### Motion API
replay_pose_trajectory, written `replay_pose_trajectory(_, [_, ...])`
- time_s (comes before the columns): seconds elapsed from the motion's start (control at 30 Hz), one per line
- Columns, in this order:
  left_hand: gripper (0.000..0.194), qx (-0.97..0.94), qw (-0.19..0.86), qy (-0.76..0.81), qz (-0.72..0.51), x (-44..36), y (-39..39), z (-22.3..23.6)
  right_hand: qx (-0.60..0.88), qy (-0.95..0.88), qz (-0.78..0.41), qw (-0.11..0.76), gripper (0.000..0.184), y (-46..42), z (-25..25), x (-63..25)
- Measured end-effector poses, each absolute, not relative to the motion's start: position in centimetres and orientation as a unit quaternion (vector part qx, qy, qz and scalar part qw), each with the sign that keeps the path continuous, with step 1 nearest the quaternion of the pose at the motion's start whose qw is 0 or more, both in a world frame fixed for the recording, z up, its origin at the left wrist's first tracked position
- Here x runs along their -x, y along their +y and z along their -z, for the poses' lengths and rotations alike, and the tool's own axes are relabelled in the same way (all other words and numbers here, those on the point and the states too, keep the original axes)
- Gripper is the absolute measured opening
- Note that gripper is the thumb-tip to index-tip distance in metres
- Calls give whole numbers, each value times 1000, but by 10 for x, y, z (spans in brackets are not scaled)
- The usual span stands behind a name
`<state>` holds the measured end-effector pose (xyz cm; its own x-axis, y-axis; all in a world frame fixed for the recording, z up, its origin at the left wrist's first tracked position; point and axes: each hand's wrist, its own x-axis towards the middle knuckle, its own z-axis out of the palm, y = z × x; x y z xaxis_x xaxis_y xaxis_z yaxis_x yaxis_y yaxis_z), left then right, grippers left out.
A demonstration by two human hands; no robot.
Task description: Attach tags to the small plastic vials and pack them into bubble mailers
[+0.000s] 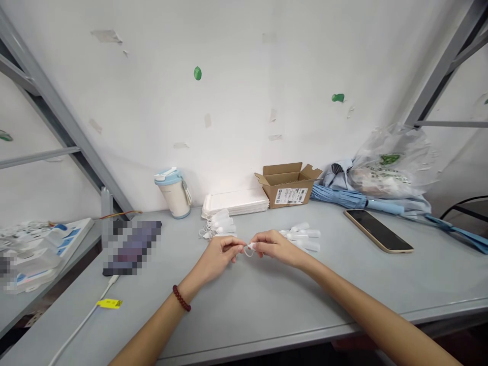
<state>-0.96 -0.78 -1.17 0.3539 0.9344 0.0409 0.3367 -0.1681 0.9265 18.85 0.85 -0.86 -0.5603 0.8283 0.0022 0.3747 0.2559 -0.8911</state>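
Note:
In the head view my right hand [275,247] pinches a small white piece with a thin white cord loop [249,252] hanging from it. The fingertips of my left hand [221,254] are pressed together just left of that piece; what they grip is too small to make out. Behind my left hand lies a pile of clear plastic tubes with white corded ends [220,221]. More clear tubes [309,234] lie loosely behind my right hand, partly covered by it.
Along the wall stand a cream-and-blue cup [175,195], a stack of white trays [236,202] and an open cardboard box [288,188]. To the right are a folded blue umbrella [339,195], a plastic bag [392,168] and a phone [377,231]. A blurred-out device [133,247] with a cable lies left.

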Motion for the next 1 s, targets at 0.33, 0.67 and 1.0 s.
replay_pose_trajectory(0.33, [24,-704,429,481,-298,7,-13,18,387,-771,-454,222,22,5,13,-189])
replay_pose_trajectory(0.67, [24,-699,444,475,-297,5,-15,18,377,-758,-471,248,15,0,16,-185])
replay_pose_trajectory(1.0, [36,-708,420,487,-292,13,-8,4,380,-761,-454,266,20,0,9,-184])
